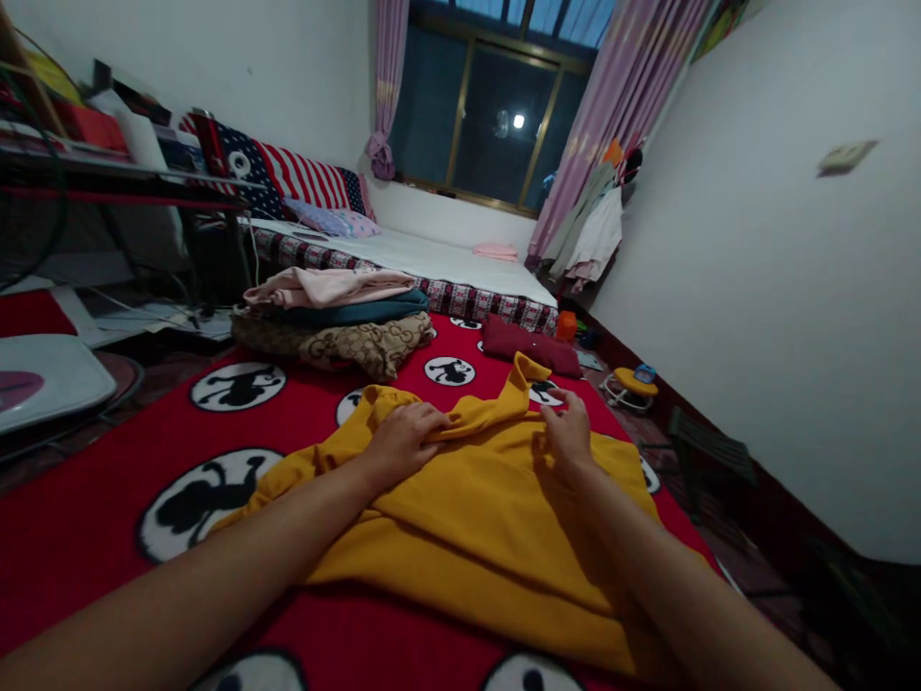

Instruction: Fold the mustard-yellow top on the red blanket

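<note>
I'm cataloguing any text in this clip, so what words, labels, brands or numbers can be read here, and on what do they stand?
None can be read.
The red blanket carries only black-and-white round figure emblems, no letters.
The stars-and-stripes cushion shows a pattern only.
The yellow garment under the left hand and right hand shows no label.
Items on the shelf at left are too dim and blurred to read.
</note>
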### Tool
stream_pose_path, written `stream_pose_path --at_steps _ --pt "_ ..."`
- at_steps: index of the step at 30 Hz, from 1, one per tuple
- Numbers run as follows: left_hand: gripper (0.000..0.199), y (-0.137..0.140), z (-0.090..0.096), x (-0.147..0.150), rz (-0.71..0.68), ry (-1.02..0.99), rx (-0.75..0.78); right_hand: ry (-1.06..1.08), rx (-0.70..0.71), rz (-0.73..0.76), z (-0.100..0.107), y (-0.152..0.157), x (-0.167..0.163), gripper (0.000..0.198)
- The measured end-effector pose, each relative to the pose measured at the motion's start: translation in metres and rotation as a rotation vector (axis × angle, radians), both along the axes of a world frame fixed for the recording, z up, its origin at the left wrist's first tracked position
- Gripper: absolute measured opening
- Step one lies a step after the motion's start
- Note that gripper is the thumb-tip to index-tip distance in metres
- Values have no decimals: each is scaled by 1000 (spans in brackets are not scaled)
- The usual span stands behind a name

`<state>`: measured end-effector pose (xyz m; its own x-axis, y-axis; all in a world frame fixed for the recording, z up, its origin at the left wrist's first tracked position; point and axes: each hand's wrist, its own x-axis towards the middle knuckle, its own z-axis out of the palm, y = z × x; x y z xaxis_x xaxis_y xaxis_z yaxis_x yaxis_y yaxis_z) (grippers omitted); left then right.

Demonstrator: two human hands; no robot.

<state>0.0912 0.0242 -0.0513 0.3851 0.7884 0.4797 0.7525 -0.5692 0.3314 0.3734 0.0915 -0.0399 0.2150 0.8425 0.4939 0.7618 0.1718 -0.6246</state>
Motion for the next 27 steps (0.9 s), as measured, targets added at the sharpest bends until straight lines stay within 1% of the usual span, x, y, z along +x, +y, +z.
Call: stream_pose_path --at_steps 2,4,7,8,9,10,11,12,14,15,16,18,19,21,23,24,25,26,27 --pt "24 -1 1 -1 -7 -7 -1 -47 -71 -99 17 28 1 39" --pt "25 -2 0 -2 -11 -18 3 -60 -117 -144 28 52 -4 47" --pt "26 -1 -1 -3 -23 -44 5 -68 -173 -134 31 78 -16 77" --pt "26 -1 -1 -3 -27 -52 5 -84 -205 -101 29 84 -19 85" --pt "27 -1 -1 -3 -30 -60 4 -104 -236 -56 25 88 -22 87" --pt "27 0 -1 -3 -32 -68 4 -124 -265 -9 22 91 -25 83" --pt "27 0 -1 -2 -31 -78 4 -140 -285 31 19 93 -26 72" --pt "28 0 -1 -2 -29 -87 4 -148 -291 58 17 94 -27 57" --pt "31 0 -2 -2 -10 -105 1 -138 -258 69 18 92 -27 25" --pt "34 0 -2 -2 9 -111 3 -125 -225 66 22 89 -25 16" --pt "37 0 -3 -2 34 -111 9 -110 -182 59 28 86 -24 12" --pt "42 1 -3 -4 104 -101 43 -73 -71 25 45 76 -19 18" --pt "43 2 -3 -6 145 -93 65 -9 12 16 55 69 -16 23" --pt "44 4 -1 -11 231 -81 99 234 205 64 75 46 -9 28" --pt "46 8 2 -18 307 -100 112 542 350 209 90 12 -1 29" --pt "47 10 3 -21 326 -126 116 652 361 297 95 -10 4 29" --pt "46 12 5 -25 335 -165 121 702 322 378 99 -33 9 29" --pt "45 13 6 -28 332 -212 127 705 255 449 100 -57 15 28" --pt "42 15 6 -30 322 -263 132 670 143 510 101 -82 21 26"
